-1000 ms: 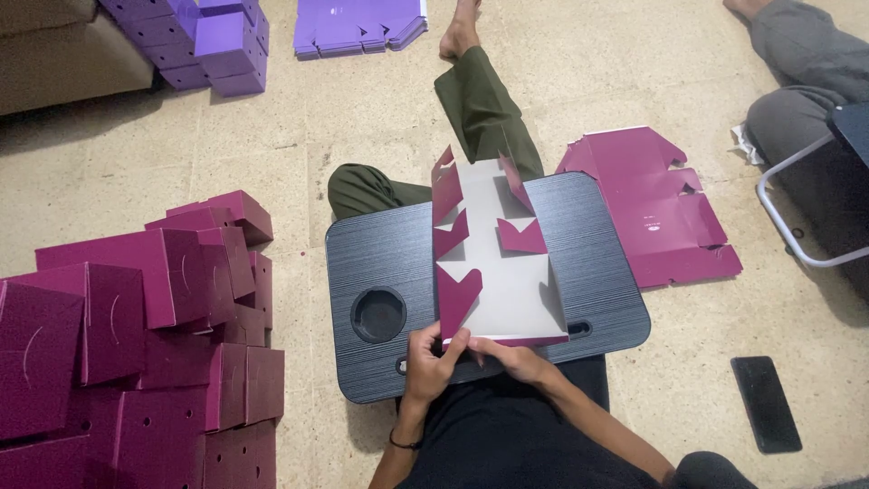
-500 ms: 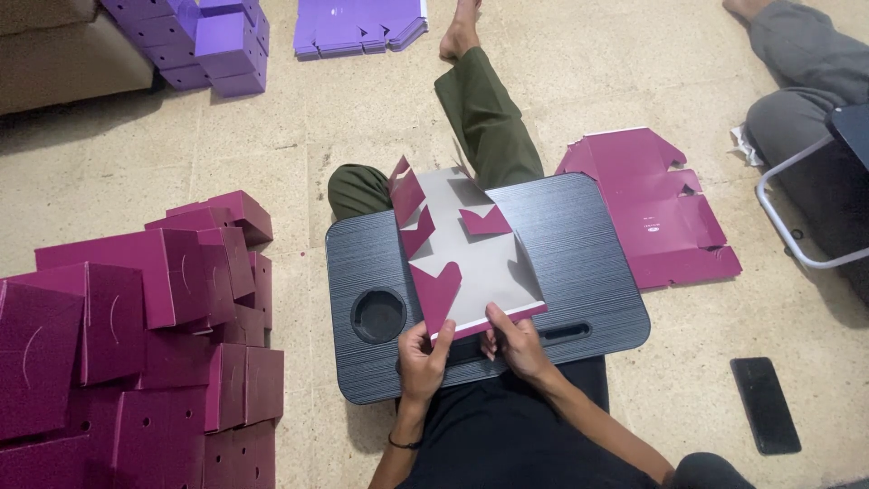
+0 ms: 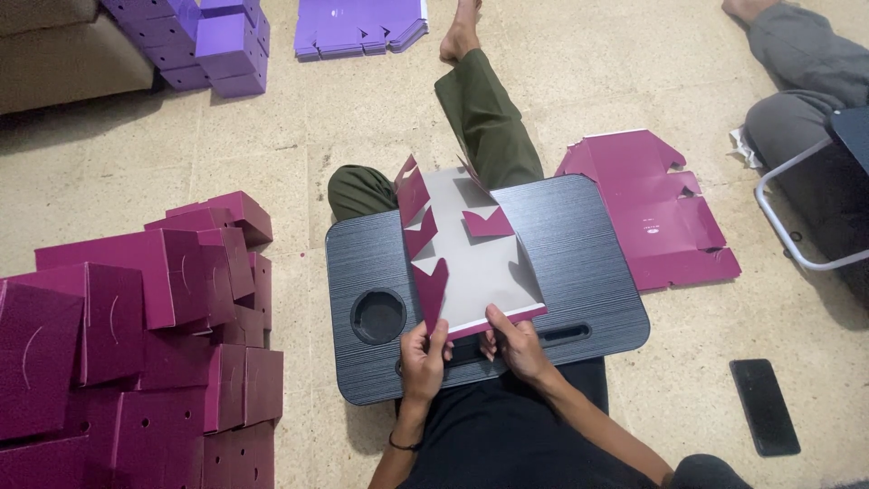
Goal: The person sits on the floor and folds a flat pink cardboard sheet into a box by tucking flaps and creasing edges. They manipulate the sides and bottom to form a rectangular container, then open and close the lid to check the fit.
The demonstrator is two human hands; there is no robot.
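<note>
So the maroon box blank (image 3: 475, 263) has swung left and flatter on the lap table (image 3: 579, 272), both hands, left (image 3: 423, 358) and right (image 3: 518, 346), gripping its near edge, folding underway.

Lap desk (image 3: 579, 263): across the person's legs, unfolded box blank (image 3: 480, 263) on it. Folded boxes (image 3: 136, 335): stacked left. Flat blanks (image 3: 652, 213): on the floor right. Phone (image 3: 765, 406): near right. More boxes (image 3: 217, 41): far left.
</note>
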